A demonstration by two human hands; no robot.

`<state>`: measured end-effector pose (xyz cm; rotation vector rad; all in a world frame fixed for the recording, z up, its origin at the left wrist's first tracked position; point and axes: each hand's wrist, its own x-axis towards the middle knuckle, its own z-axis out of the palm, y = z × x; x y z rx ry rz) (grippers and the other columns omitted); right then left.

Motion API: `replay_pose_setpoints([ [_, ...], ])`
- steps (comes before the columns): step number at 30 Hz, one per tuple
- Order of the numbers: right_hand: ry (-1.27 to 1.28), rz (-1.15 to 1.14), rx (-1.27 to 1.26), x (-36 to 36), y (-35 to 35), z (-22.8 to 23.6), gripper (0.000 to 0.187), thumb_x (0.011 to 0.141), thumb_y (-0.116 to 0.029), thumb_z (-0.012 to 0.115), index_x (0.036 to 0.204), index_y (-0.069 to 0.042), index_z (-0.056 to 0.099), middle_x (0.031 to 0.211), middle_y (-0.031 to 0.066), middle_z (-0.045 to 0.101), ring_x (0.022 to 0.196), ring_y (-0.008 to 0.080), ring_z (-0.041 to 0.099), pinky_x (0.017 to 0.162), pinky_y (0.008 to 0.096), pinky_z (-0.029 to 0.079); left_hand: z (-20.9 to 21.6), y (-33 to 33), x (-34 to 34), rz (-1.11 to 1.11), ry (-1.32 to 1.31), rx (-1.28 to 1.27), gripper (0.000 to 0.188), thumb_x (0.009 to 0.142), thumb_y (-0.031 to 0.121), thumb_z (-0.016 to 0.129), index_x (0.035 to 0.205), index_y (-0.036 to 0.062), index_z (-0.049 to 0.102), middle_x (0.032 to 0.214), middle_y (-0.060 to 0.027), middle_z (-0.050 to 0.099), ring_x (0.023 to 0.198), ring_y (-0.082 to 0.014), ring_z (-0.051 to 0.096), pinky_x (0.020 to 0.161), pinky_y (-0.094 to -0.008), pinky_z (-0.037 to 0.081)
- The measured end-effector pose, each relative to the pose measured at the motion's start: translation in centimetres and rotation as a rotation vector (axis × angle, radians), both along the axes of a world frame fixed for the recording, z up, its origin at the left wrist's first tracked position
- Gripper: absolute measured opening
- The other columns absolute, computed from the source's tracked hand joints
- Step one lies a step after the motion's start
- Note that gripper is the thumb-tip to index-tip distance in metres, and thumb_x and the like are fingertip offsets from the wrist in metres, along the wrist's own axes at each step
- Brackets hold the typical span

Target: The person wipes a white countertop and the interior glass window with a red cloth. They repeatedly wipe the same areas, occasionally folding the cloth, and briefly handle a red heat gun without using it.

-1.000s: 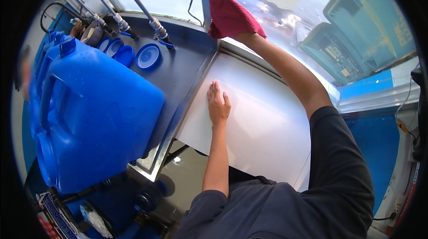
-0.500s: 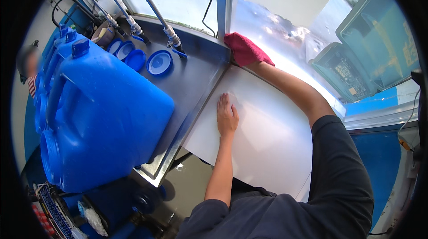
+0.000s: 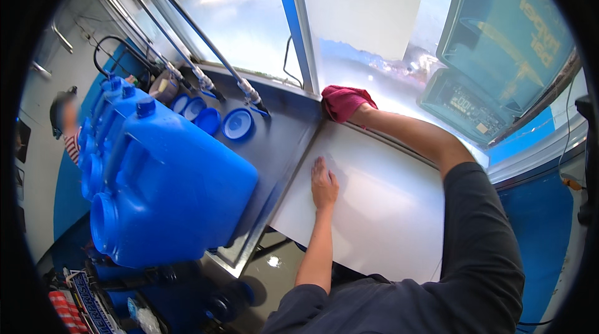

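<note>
My left hand (image 3: 324, 185) lies flat on the white tabletop (image 3: 387, 209), its fingers stretched out and holding nothing. Past it, my right arm reaches to the window corner. A red cloth (image 3: 342, 102) covers most of my right hand (image 3: 362, 113), which grips it against the bottom of the window frame (image 3: 301, 28), where the tabletop meets the steel counter. The cloth hides my right fingers.
Large blue jugs (image 3: 187, 178) stand in a row on the steel counter (image 3: 277, 147) at left. Blue lids (image 3: 238, 124) lie behind them, below pipes with taps (image 3: 251, 94). A person (image 3: 67, 122) is at far left. Signs (image 3: 468, 106) hang on the right window.
The red cloth on my right hand has shifted from the upright frame down toward the sill and bunched up. My left hand stays on the tabletop. The view has tilted upward.
</note>
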<state>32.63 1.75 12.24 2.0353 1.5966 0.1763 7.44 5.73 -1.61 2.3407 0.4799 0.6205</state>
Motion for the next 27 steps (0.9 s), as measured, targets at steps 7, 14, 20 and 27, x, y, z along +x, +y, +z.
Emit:
replay_pose_setpoints([
  [7, 0.071, 0.213, 0.928, 0.3, 1.4, 17.5, 0.025, 0.078, -0.025, 0.069, 0.089, -0.003, 0.066, 0.068, 0.0109, 0.066, 0.057, 0.0255, 0.066, 0.052, 0.0351, 0.053, -0.5, -0.5, 0.4, 0.040, 0.011, 0.039, 0.053, 0.092, 0.014, 0.051, 0.142, -0.0029, 0.045, 0.147, -0.0205, 0.047, 0.140, -0.0335, 0.041, 0.118, -0.0423, 0.031],
  [14, 0.327, 0.020, 1.100, -1.2, 7.8, 23.5, 0.040, 0.069, -0.025, 0.071, 0.098, -0.001, 0.057, 0.103, 0.0209, 0.063, 0.099, 0.0334, 0.065, 0.080, 0.0442, 0.052, -0.6, -0.3, 0.4, 0.038, 0.015, 0.042, 0.055, 0.092, 0.016, 0.051, 0.143, -0.0022, 0.045, 0.148, -0.0201, 0.047, 0.141, -0.0313, 0.041, 0.119, -0.0407, 0.029],
  [20, 0.422, -0.119, 0.414, -5.1, 3.5, 15.9, 0.070, 0.053, -0.031, 0.086, 0.107, -0.001, 0.053, 0.107, 0.0186, 0.062, 0.100, 0.0324, 0.063, 0.087, 0.0420, 0.051, -0.8, 0.0, 0.4, 0.026, -0.020, 0.019, 0.053, 0.090, 0.014, 0.052, 0.140, -0.0034, 0.048, 0.146, -0.0211, 0.049, 0.139, -0.0324, 0.043, 0.118, -0.0410, 0.030],
  [27, 0.635, -0.397, 0.382, -3.2, 1.0, 26.3, 0.041, 0.070, -0.040, 0.080, 0.083, -0.006, 0.063, 0.076, 0.0097, 0.065, 0.070, 0.0231, 0.065, 0.066, 0.0374, 0.054, -1.1, -0.1, 0.7, 0.056, -0.032, 0.050, 0.053, 0.088, 0.015, 0.053, 0.138, -0.0041, 0.049, 0.144, -0.0219, 0.051, 0.136, -0.0331, 0.046, 0.117, -0.0417, 0.032],
])
